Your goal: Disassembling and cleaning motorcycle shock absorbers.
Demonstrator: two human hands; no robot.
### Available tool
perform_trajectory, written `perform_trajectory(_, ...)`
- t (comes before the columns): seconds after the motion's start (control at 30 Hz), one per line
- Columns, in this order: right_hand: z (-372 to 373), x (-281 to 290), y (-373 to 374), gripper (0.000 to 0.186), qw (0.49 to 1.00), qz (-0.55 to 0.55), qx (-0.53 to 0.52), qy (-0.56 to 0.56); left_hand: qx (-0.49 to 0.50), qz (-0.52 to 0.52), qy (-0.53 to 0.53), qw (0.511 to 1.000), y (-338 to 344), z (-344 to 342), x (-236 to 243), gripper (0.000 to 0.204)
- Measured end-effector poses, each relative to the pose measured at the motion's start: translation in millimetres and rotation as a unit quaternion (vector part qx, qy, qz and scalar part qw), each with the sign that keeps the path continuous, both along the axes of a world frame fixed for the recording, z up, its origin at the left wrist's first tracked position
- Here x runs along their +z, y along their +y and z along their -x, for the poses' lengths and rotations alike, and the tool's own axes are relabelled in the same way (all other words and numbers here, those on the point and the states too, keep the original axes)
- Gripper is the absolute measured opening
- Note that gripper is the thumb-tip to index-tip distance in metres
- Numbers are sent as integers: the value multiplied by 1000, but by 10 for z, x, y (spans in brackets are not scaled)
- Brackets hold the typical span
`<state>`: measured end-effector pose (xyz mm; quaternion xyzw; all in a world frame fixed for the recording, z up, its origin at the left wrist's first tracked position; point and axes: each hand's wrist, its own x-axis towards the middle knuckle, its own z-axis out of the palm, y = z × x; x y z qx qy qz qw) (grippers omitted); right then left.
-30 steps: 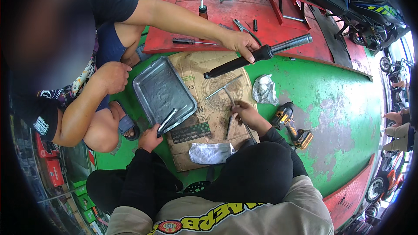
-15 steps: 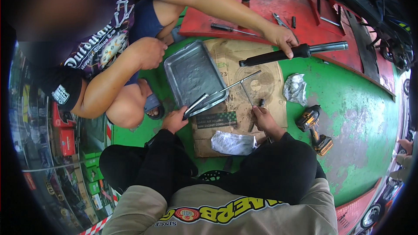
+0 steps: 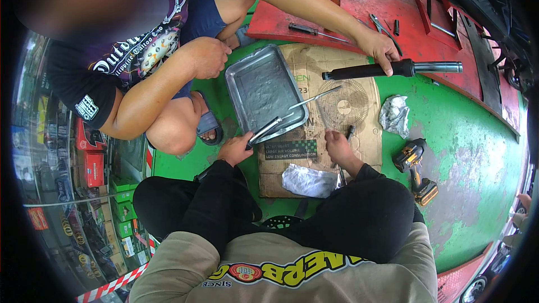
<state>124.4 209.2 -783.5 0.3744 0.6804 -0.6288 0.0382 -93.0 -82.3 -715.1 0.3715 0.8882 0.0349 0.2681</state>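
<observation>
My left hand (image 3: 237,150) is closed round the near end of a slim metal tube with a thin rod (image 3: 266,130) sticking out of it, tilted up to the right. It passes over the near right corner of a grey metal tray (image 3: 228,87). My right hand (image 3: 340,148) is closed above the cardboard (image 3: 368,157), its fingers pinched on a thin metal rod that hardly shows now. Beside its fingers lies a dark-handled tool (image 3: 351,132), partly hidden. A crumpled white rag (image 3: 310,182) rests on the cardboard near my right wrist.
Across from me a person's hand (image 3: 382,53) holds a black and chrome fork leg (image 3: 404,68) over the cardboard. A cordless drill (image 3: 415,169) and another rag (image 3: 394,116) lie on the green floor at right. A red platform (image 3: 314,8) holds a screwdriver (image 3: 303,28) and pliers (image 3: 384,27).
The view has shifted, so most things sit slightly farther right. My right hand has drawn its thin rod away from the rod in my left hand, where they crossed before.
</observation>
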Motion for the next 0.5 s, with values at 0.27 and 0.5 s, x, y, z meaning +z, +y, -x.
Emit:
perform_trajectory(0.27,-2,234,31,44,995,47,-82,-36,2,-2,-20,1000,40,-32,81,47)
perform_trajectory(0.5,-13,189,22,49,994,46,-66,-74,9,13,-38,999,17,-22,111,48)
